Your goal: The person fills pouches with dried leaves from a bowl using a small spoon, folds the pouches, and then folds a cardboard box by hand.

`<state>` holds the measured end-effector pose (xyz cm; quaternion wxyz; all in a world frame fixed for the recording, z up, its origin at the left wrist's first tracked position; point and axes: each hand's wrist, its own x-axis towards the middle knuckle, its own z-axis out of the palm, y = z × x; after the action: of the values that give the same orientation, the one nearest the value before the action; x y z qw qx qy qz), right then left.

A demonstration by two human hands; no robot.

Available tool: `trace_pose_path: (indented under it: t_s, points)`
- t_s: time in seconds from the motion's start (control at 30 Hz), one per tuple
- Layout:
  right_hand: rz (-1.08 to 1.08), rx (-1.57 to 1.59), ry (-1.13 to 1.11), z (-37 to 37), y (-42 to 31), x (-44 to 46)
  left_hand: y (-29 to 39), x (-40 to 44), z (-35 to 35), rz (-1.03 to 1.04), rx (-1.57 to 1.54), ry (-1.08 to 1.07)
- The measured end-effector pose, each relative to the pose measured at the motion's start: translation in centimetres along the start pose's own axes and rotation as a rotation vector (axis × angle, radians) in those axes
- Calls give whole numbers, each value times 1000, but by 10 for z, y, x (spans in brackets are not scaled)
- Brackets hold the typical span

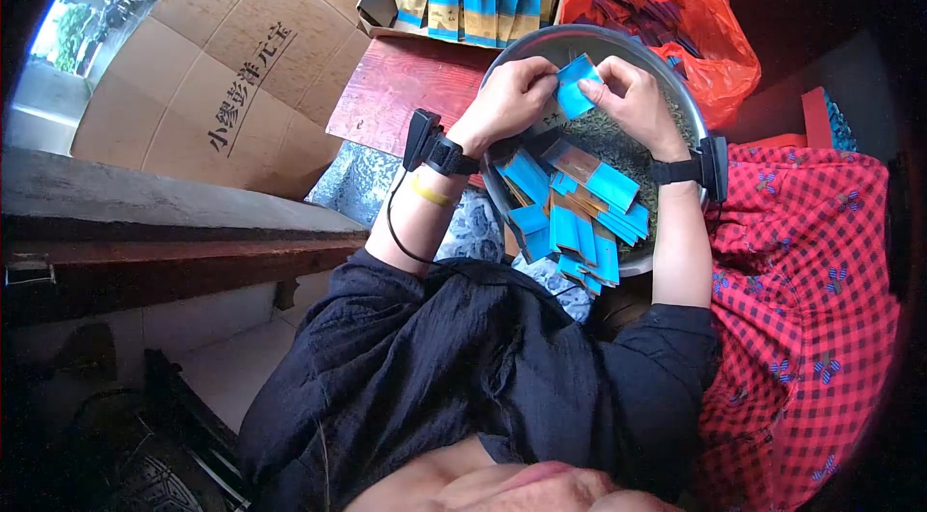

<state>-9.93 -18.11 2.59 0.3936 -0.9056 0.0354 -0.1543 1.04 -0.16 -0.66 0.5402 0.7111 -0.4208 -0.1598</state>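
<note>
A small blue packet (577, 92) is at the upper middle of the frame, above the bowl (577, 30), pinched between both hands. The left hand (519, 104) grips its left edge with thumb and fingers; the right hand (637, 108) pinches its right side, the thumb laid over the blue face. The packet leans, its top edge rising toward the right; its long axis seems nearer to up-and-down than across (fingers cover enough of it that I can't be certain).

The round bowl, of dull grey metal, holds a bed of loose, greenish, dry-looking bits (632, 143). Over its lower left part lies a heap of flat packets (579, 222), fanned and overlapping, many slanting from upper left to lower right; the uppermost shows brown at its upper left end and blue at its lower right.

At the top of the frame, a cardboard box (375, 8) is packed with similar slim packets (480, 10), standing on end, blue above and tan below. A crinkled red plastic bag (719, 39) at the upper right contains dark purplish pieces (642, 17). A red wooden board (410, 92) lies left of the bowl, and red-and-black checked cloth (801, 319) drapes in folds at the right.
</note>
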Motion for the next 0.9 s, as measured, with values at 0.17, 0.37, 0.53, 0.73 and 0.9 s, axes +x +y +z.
trace_pose_path:
  t_s: [0.17, 0.37, 0.53, 0.73, 0.9]
  points:
    - [-32, -50, 6, 3, -7, 0, 6, -2, -2, -58, -138, -62]
    - [-32, 2, 10, 6, -10, 0, -8, 1, 2, -33, -152, -92]
    - [-10, 171, 65, 8, -10, 0, 6, -2, -3, -60, -111, -10]
    - [98, 109, -125, 9, 2, 2, -2, 0, 2, -63, -297, 117]
    - [88, 313, -159, 15, 3, 2, -2, 0, 0, -26, -209, 79]
